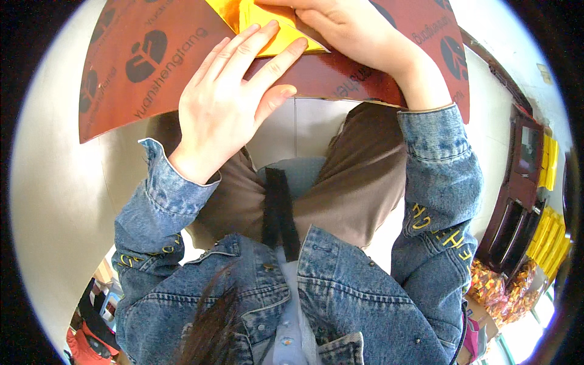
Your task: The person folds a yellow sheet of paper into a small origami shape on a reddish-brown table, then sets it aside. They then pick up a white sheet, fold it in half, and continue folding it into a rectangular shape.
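A shiny gold sheet of paper, folded to a slanted edge and a sharp corner, lies on a reddish-brown board with dark printed marks. My left hand rests on the sheet's near left part, fingers spread and pressed flat, thumb out over the board's bare surface. On the far side my right hand is at the sheet with its fingers bent together and seems to grip the paper. The picture's upper edge cuts off part of that hand and the paper's far end.
The board's near edge lies above my knees, between which a pale blue seat shows. At right stand a dark wooden cabinet, stacks of yellow bundles and bags of orange and yellow pieces. A red and black item lies lower left.
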`<action>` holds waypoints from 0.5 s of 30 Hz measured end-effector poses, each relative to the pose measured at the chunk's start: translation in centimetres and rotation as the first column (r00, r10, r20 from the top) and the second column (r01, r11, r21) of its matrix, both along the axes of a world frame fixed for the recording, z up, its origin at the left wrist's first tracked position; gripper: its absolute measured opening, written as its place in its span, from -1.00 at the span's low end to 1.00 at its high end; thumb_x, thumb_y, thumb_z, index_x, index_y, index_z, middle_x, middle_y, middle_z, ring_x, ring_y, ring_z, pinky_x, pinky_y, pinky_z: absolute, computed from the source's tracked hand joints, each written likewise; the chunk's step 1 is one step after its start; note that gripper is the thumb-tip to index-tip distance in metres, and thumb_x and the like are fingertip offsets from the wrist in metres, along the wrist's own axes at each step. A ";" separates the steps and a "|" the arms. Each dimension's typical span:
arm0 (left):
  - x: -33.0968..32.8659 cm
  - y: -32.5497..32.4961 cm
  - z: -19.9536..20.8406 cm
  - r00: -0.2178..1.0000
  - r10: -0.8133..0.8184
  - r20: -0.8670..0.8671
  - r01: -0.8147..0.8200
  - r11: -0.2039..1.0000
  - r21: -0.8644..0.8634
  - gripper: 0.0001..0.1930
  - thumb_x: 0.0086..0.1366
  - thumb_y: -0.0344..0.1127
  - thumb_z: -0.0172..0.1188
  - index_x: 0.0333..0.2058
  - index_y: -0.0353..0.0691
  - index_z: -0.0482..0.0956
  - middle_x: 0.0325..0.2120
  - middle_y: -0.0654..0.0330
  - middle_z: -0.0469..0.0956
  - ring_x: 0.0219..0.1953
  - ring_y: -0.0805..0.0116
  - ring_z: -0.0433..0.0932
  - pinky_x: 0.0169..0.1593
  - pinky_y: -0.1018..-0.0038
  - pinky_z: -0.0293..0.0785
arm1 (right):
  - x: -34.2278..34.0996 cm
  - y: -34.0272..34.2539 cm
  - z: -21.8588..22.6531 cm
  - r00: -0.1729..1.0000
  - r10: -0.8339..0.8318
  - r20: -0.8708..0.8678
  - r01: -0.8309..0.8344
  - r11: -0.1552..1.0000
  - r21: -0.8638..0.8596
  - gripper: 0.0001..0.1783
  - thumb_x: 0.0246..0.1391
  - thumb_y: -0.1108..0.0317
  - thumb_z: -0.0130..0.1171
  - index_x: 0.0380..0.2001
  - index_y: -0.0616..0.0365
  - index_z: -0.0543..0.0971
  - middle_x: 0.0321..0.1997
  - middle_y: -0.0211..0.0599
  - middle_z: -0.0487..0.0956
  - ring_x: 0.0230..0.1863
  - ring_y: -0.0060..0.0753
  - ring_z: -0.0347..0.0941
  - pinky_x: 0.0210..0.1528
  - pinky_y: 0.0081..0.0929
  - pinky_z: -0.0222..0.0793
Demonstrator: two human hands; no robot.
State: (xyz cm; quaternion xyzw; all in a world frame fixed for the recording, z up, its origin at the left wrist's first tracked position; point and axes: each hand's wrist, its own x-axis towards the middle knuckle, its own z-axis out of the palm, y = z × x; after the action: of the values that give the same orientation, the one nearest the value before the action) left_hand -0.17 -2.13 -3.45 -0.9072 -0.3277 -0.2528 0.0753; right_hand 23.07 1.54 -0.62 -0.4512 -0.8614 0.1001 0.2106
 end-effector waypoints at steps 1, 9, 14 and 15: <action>-0.3 0.0 -0.3 1.000 -0.002 0.011 0.003 1.000 -0.022 -0.46 0.26 0.11 0.25 0.24 0.32 0.58 0.17 0.25 0.57 0.13 0.21 0.60 0.28 0.27 0.50 | 0.0 0.3 -0.3 0.999 0.006 -0.046 -0.009 0.999 -0.051 -0.54 0.37 0.38 -0.07 0.27 0.09 0.52 0.21 -0.12 0.46 0.31 -0.07 0.30 0.37 -0.21 0.15; 0.3 -0.6 0.0 0.998 0.012 -0.058 -0.019 0.993 -0.119 -0.42 0.27 0.08 0.22 0.27 0.22 0.56 0.25 0.22 0.51 0.22 0.14 0.53 0.31 0.24 0.45 | 1.2 0.6 -1.1 0.995 0.052 -0.091 -0.053 0.998 -0.014 -0.59 0.32 0.43 -0.01 0.19 0.14 0.56 0.20 -0.16 0.51 0.28 -0.07 0.37 0.34 -0.23 0.23; 0.7 -0.9 0.8 0.994 -0.017 -0.109 -0.001 0.986 -0.164 -0.36 0.25 0.13 0.18 0.30 0.14 0.54 0.33 0.11 0.41 0.29 0.03 0.46 0.35 0.13 0.39 | 1.9 0.2 -1.5 0.991 0.054 -0.126 -0.056 0.998 -0.013 -0.60 0.31 0.43 0.02 0.18 0.16 0.56 0.20 -0.17 0.51 0.29 -0.09 0.36 0.35 -0.23 0.22; 0.7 -0.9 0.9 0.993 -0.029 -0.118 0.007 0.983 -0.181 -0.34 0.25 0.15 0.17 0.31 0.12 0.53 0.35 0.07 0.38 0.30 -0.01 0.44 0.36 0.11 0.37 | 1.9 0.3 -1.5 0.990 0.064 -0.127 -0.064 0.998 0.008 -0.60 0.31 0.43 0.02 0.18 0.16 0.56 0.20 -0.17 0.51 0.29 -0.09 0.36 0.35 -0.23 0.22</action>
State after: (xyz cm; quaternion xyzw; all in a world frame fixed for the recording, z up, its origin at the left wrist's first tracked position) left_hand 0.54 -3.00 -2.56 -0.9269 -0.3357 -0.1676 0.0101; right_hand 24.95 1.89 -2.15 -0.4156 -0.8606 0.1337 0.2624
